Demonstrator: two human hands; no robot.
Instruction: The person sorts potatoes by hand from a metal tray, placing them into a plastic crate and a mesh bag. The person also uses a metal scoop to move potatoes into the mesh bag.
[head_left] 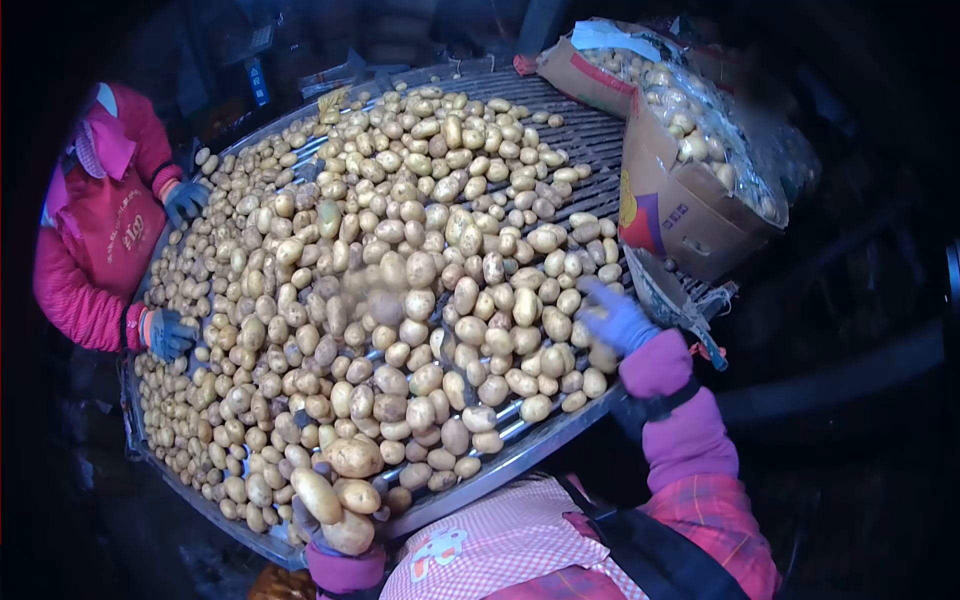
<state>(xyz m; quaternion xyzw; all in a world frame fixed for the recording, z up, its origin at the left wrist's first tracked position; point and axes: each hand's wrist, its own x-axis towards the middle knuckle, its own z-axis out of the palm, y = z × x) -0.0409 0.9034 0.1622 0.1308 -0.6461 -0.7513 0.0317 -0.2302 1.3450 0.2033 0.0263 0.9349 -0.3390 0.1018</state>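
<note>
Potatoes of mixed sizes cover a large slatted metal sorting table. At the near edge, my left hand is mostly hidden, its dark gloved fingers curled around a cluster of several large potatoes. On the right side, my right hand wears a bluish-purple glove and is slightly blurred. Its fingers look stretched out and apart over potatoes by the table's rim. I see nothing held in it.
Across the table on the left, a person in a pink top rests both gloved hands by the potatoes. An open cardboard box with plastic-lined potatoes stands at the right edge. A raised metal rim borders the near side.
</note>
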